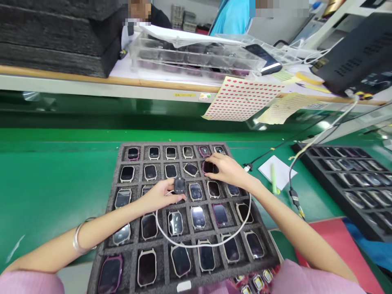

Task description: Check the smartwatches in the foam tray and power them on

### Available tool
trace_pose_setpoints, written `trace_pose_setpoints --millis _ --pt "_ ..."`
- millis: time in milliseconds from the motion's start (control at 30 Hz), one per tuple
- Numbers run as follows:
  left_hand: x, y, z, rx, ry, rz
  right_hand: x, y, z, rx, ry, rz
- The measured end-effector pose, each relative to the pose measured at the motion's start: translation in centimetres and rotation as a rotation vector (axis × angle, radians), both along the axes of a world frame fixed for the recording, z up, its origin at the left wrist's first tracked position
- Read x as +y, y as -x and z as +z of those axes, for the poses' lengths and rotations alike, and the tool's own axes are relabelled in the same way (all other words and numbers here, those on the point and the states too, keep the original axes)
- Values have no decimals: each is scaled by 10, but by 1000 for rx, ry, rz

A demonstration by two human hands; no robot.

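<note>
A grey foam tray (190, 204) holds several smartwatch bodies without straps, most with pale frames and a few with purple ones. My left hand (161, 195) pinches a small black square block (179, 185) above the third row. A white cable (196, 246) loops from this hand across the tray towards my right forearm. My right hand (227, 168) has its thumb and fingers around a purple-framed smartwatch (209, 167) at its pocket in the second row. Left of it, another smartwatch (191, 169) lies askew in its pocket.
To the right stands a black tray (339, 179) of more watches. Between the trays lie a white paper pad (277, 173), a green marker (273, 178) and cables. A shelf behind bears black foam blocks (55, 36), clear plastic trays (196, 57) and a phone (263, 59). People are beyond it.
</note>
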State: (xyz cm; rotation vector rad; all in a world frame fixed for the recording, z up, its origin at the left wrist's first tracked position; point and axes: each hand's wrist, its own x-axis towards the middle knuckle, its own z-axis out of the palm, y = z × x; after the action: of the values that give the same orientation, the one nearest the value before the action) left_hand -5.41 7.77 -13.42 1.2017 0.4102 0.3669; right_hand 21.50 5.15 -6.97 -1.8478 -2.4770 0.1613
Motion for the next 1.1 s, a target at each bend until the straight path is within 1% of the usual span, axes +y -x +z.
trace_pose_setpoints --millis 67,100,167,200,267,367,433,500,600,700,767,867,933,1000,1100 --pt "1 0 2 4 19 -1 -7 9 8 143 -63 -11" --pt "2 -1 2 8 20 -1 -12 17 11 240 -83 5" --pt "3 0 1 11 2 0 -21 37 13 415 -70 84" --pt "3 0 0 14 -13 2 -24 48 11 459 -39 133" --pt "3 0 -3 17 -38 8 -26 68 4 475 1 202" --pt "3 -1 -6 8 -53 28 -23 82 -6 460 -2 211" --pt "3 -1 -5 21 -60 71 -20 82 -6 516 4 161" --pt "2 -2 -1 60 -43 122 -20 79 -1 641 21 72" --pt "1 -1 7 97 48 136 -22 78 8 914 82 -105" --pt "2 1 12 37 147 142 -26 82 8 1133 187 -249" --pt "3 3 11 -39 231 185 -28 86 4 1186 236 -289" --pt "3 4 8 -114 309 252 -30 88 -2 1169 266 -307" --pt "2 4 7 -126 284 273 -32 87 -4 1147 270 -313" --pt "0 4 7 -136 216 292 -35 86 -4 1154 278 -319" --pt "-2 4 9 -146 92 378 -38 87 -5 1227 369 -342"
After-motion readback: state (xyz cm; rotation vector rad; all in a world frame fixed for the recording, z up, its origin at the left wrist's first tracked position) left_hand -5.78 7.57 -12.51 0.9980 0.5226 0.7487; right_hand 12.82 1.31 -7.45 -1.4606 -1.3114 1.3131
